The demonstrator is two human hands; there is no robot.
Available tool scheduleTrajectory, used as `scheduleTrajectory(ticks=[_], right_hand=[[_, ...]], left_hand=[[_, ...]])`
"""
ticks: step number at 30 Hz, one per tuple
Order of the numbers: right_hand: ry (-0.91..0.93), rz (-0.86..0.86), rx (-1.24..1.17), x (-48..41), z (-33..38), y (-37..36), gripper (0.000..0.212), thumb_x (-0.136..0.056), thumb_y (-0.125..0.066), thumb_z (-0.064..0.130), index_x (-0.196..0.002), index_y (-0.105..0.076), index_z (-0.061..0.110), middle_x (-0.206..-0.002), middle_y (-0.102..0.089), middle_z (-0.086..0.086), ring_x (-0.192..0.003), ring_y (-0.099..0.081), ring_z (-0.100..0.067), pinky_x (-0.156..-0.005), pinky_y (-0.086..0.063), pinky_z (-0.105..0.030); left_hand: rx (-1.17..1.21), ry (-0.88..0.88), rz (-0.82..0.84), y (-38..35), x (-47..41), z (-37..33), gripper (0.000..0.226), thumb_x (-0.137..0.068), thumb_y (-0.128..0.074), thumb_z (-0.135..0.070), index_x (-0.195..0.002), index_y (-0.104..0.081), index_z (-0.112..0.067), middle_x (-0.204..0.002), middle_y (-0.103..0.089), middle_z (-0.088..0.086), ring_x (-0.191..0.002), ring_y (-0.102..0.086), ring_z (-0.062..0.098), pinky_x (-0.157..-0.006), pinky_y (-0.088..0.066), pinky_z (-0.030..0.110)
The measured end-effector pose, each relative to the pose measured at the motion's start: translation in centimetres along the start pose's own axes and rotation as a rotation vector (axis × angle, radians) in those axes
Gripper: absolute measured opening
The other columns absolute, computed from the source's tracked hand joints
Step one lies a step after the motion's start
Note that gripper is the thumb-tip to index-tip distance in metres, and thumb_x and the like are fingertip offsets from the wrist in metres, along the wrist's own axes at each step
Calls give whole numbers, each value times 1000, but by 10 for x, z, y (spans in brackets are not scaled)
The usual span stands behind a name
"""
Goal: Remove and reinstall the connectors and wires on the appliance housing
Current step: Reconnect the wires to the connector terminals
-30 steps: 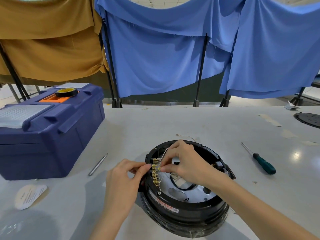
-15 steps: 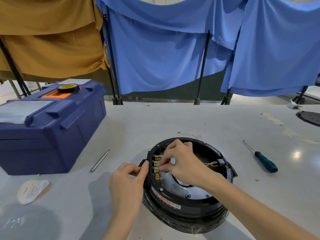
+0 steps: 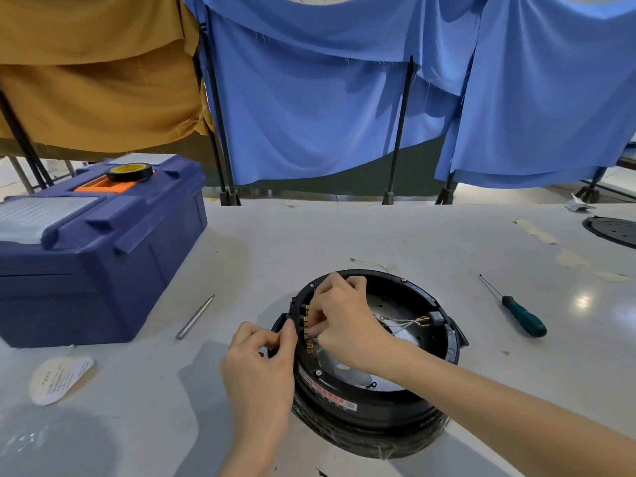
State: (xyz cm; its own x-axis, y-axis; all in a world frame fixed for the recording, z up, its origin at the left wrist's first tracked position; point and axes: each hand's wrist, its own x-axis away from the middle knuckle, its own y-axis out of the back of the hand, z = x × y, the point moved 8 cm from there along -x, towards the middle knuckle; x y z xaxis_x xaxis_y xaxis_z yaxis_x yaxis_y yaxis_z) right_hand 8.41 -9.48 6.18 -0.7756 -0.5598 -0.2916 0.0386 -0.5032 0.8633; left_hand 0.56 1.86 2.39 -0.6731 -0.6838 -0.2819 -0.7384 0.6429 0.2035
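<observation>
The right grip (image 3: 344, 315) is narrow. Its thumb and forefinger are closed on one of the brass connectors (image 3: 307, 333), which stand in a short row along the inner left wall of the housing (image 3: 378, 404); the piece pinched is too small to tell which one of the row it is. The other fingers curl over the far rim. Just beside it, outside the wall, the left grip (image 3: 261, 366) pinches the black rim of the housing where a bracket sticks out, thumb tip on top and fingers curled below.

The housing is a round black shell lying open side up near the front edge of the surface (image 3: 344, 235), between both forearms. Inside it, thin pale wires (image 3: 402, 323) with brass ends lie loose across the metal floor, to the right of the right grip and apart from it.

On the surface to the right lies a green-handled screwdriver (image 3: 523, 315), to the left a slim metal rod (image 3: 195, 317) and a round paper label (image 3: 60, 378). A blue toolbox (image 3: 96, 270) stands far left with a roll of tape (image 3: 129, 172) on its lid.
</observation>
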Motion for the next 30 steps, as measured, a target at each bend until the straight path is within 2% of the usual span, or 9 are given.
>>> scheduleTrajectory(ticks=[1,3,8,13,16,19,23,26,30], right_hand=[[-2,-2,-12,0,0,0,14,-76,-63,-1,-73,-67,11,-98,-51,-4,-89,-17,-4,-93,-23,-31],[-1,3,-48,0,0,0,13,-76,-63,-2,-72,-67,9,-93,-49,-2,-86,-13,25,-92,-22,-31],[5,16,-42,1,0,6,4,-78,-71,8,-76,-74,11,-81,-53,8,-101,-38,-9,-82,-16,-27],[35,-42,-52,3,-7,26,10,-82,-74,31,-82,-78,22,-77,-60,16,-106,-42,-7,-85,-17,-28],[-5,-208,-150,0,-26,54,9,-82,-75,29,-82,-79,20,-74,-50,23,-98,-46,-6,-93,-29,-30],[-121,-362,-163,-7,-66,83,9,-85,-72,26,-82,-78,19,-75,-59,20,-89,-51,-6,-83,-37,-24],[-316,-322,-209,-22,-134,88,12,-90,-66,15,-92,-77,13,-88,-73,3,-83,-62,-7,-73,-38,-16],[-381,-172,-210,-36,-170,69,17,-92,-62,11,-102,-75,9,-104,-72,-4,-100,-63,-16,-80,-38,-16],[-377,69,-175,-58,-192,40,24,-97,-53,13,-110,-74,13,-139,-55,-6,-130,-48,-23,-104,-34,-28]], left_hand=[[-3,-2,2,0,0,0,38,-82,-73,-21,-49,-61,-8,-64,-52,1,-52,-45,15,-53,-34,27],[-14,-13,6,0,-1,1,38,-82,-73,-21,-49,-61,-8,-64,-51,1,-52,-45,15,-52,-32,23],[-49,-44,34,1,-6,-1,35,-81,-76,-21,-49,-63,-10,-63,-55,0,-55,-52,18,-54,-39,30],[-38,-19,29,3,-14,-2,35,-76,-80,-23,-46,-63,-15,-60,-60,-1,-58,-58,16,-60,-45,37],[-49,-9,23,2,-24,-1,36,-76,-79,-31,-47,-62,-18,-61,-62,-2,-60,-59,14,-59,-44,31],[-68,-73,64,-6,-37,-12,24,-79,-76,-31,-57,-67,-23,-68,-67,-4,-67,-62,8,-64,-45,25],[-97,-124,269,-39,-54,-24,6,-86,-69,-25,-88,-76,-26,-89,-69,-15,-85,-64,6,-82,-51,32],[-132,-111,368,-61,-60,-21,16,-88,-67,-23,-101,-76,-20,-99,-71,-12,-91,-65,5,-89,-52,33],[-113,-62,414,-72,-63,-12,14,-91,-64,-21,-94,-77,-23,-87,-73,-17,-86,-67,2,-85,-52,29]])
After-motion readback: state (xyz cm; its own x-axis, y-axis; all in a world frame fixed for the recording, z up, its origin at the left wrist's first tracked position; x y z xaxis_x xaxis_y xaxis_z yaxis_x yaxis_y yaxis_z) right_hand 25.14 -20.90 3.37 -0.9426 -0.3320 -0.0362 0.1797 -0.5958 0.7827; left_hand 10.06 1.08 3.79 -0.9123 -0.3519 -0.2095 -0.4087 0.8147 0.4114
